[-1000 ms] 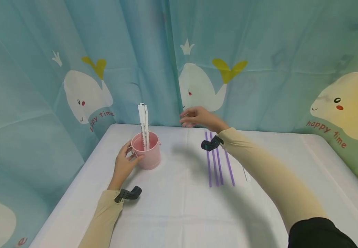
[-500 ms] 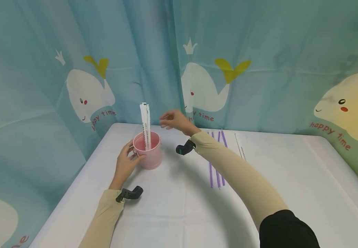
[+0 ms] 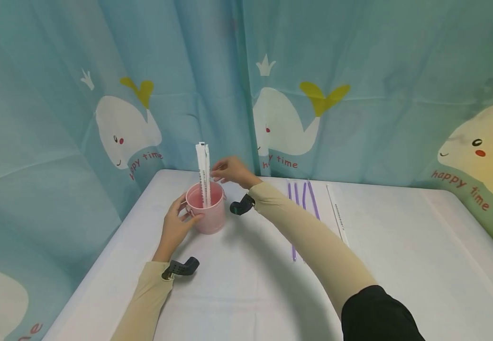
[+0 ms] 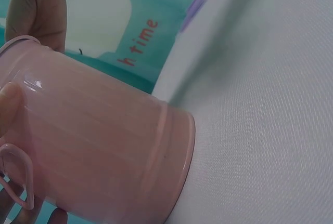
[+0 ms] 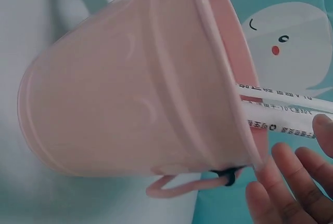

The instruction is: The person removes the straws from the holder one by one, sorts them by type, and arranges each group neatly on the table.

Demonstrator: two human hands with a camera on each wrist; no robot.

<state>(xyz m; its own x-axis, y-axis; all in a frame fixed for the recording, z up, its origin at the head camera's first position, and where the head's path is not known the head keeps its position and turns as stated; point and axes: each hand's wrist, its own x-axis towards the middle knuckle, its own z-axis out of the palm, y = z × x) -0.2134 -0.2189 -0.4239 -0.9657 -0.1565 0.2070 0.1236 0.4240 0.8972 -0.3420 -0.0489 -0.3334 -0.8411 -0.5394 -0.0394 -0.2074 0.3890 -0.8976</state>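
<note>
A pink bucket (image 3: pixel 212 221) stands on the white table, with several white paper-wrapped straws (image 3: pixel 203 166) upright inside it. My left hand (image 3: pixel 175 232) grips its near left side, the thumb over the front and the fingers around the side handle. Close to the wrapped straws, above the far right rim, is my right hand (image 3: pixel 234 172). In the right wrist view its thumb (image 5: pixel 323 133) overlaps the printed wrappers, while the other fingers (image 5: pixel 291 174) are spread beside the rim, apart from the straws. No thing shows in the right hand.
Several purple straws (image 3: pixel 311 196) lie side by side on the table, partly under the right forearm. A thin white printed strip (image 3: pixel 337 213), a wrapped straw or a wrapper, lies to their right. A blue curtain (image 3: pixel 212 71) with whale prints hangs behind the table (image 3: pixel 400 265).
My right hand has moved left from above the purple straws to the wrapped straws in the bucket. The left hand keeps its grip on the bucket. The head view has turned slightly left.
</note>
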